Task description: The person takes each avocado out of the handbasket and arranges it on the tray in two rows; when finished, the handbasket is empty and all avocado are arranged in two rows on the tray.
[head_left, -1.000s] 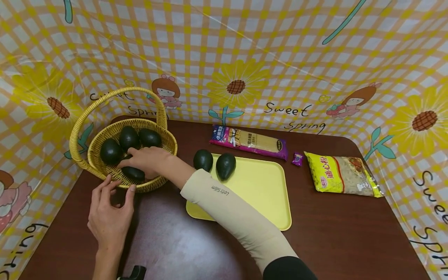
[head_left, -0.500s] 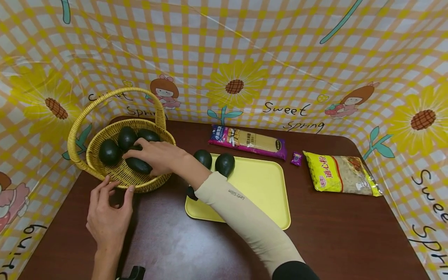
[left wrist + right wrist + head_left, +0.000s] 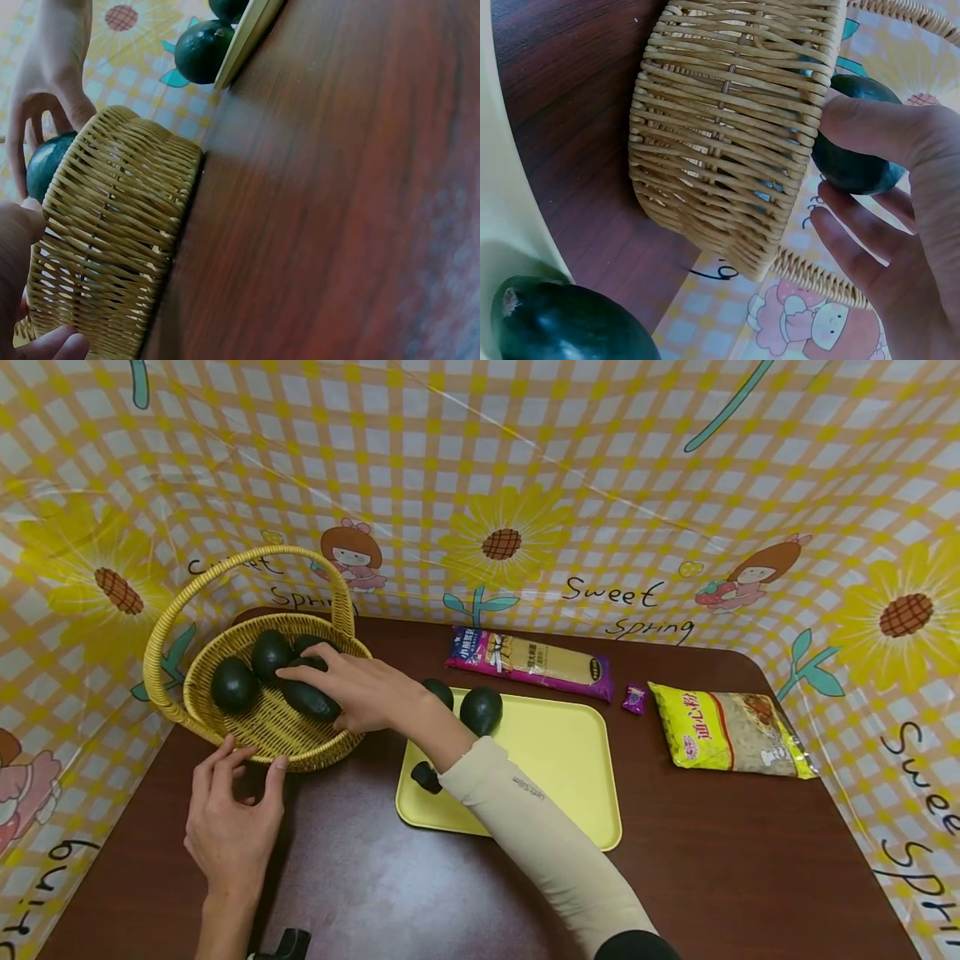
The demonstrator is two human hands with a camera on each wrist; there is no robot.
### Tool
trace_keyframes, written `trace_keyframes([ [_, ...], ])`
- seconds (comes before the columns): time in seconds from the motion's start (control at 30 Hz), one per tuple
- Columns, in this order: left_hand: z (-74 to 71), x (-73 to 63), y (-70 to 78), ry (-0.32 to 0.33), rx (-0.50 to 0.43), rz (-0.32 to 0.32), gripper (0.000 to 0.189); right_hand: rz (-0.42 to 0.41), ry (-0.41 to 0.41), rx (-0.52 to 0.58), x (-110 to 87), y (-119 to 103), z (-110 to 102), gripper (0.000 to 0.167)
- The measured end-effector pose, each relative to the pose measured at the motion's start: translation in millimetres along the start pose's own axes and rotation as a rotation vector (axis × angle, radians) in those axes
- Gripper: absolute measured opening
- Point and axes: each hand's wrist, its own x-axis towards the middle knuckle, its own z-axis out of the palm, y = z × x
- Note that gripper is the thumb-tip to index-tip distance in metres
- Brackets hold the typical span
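In the head view my right hand (image 3: 367, 689) reaches into the yellow wicker basket (image 3: 292, 764) and holds a dark green avocado (image 3: 310, 700) between thumb and fingers. The right wrist view shows that avocado (image 3: 859, 161) by the basket rim, with the thumb on one side and fingers on the other. Other avocados (image 3: 235, 685) lie in the basket, one partly hidden by my right hand. My left hand (image 3: 236, 814) grips the basket's near rim, its thumb and fingers apart along the edge.
Two avocados (image 3: 482, 710) sit on a yellow tray (image 3: 555, 777), one partly hidden by the right arm. Behind it lies a noodle packet (image 3: 532, 662). A small purple packet (image 3: 633, 699) and a yellow pasta bag (image 3: 731, 731) lie right. The basket's handle (image 3: 247, 556) arches upward.
My right hand has moved slightly right and up within the basket, and the avocado in it has shifted the same way. The left hand stays at the rim.
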Motion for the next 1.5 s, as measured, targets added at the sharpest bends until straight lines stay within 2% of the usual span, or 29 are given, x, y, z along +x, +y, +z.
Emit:
trace_keyframes([
  [0.13, 0.1, 1.1, -0.1, 0.000, 0.001, -0.004, 0.040, 0.021, 0.032, -0.007, -6.1, 0.1, -1.4, 0.094],
  [0.57, 1.2, -1.0, 1.7, -0.013, -0.007, -0.015, 0.040, 0.045, 0.216, 0.058, -29.7, 2.0, 8.4, 0.087],
  [1.07, 0.4, -1.5, 1.6, -0.006, -0.008, -0.025, 0.040, 0.086, 0.286, 0.106, -62.8, -4.6, 3.9, 0.089],
  [1.5, 1.2, -1.0, 1.4, -0.011, -0.010, -0.018, 0.040, 0.138, 0.342, 0.150, -89.6, 4.0, 10.8, 0.093],
])
